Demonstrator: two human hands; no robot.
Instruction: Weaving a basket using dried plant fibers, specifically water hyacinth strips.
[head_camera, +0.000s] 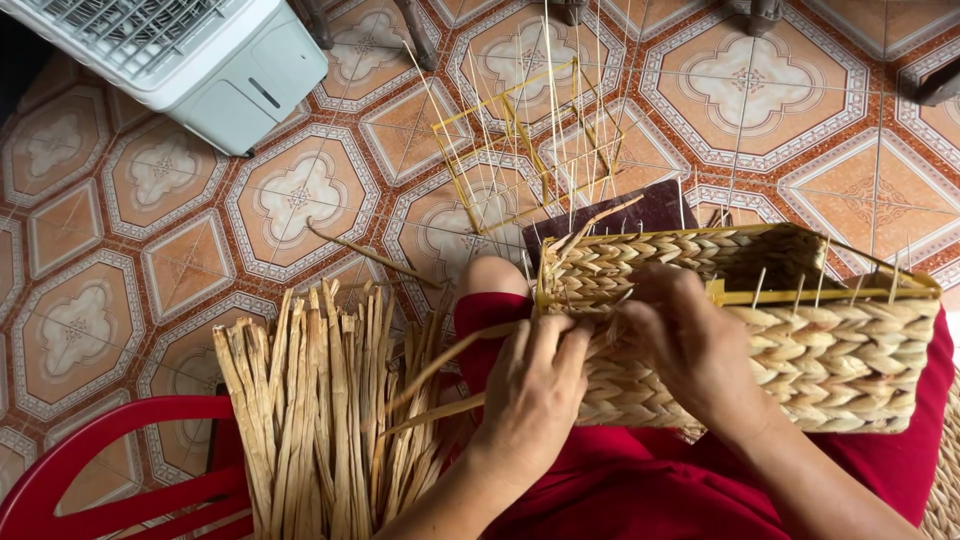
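the patterned floor of orange and cream octagonal ceramic tiles (180, 250) fills most of the view, glossy and hard. at top left stands a white plastic boxy appliance with a slatted grille (190, 55). on the person's lap, over red cloth (640, 480), lies the half-woven rectangular basket of braided tan straw (800, 340), tipped on its side; its thick plaited rows run across a yellow-painted wire frame (790, 293), and thin pale stakes stick up out of the weave. behind it, on the floor, stands a bare yellow wire basket frame with long thin upright stakes (530, 140), and a dark maroon flat book-like slab (640, 215) lies just past the basket's edge. at lower left a loose bundle of flat dried tan straw strips (320, 410) fans up beside the knee, rough and fibrous, next to the curved red plastic chair rail (100, 450).

the left hand (535, 390) lies palm down at the basket's near corner, fingers pressed together and curled around a single long straw strand (440, 385) that runs out to the left. the right hand (690, 340) rests on the woven wall, fingers bent and tucked into the weave near the frame's corner; what they pinch is hidden.
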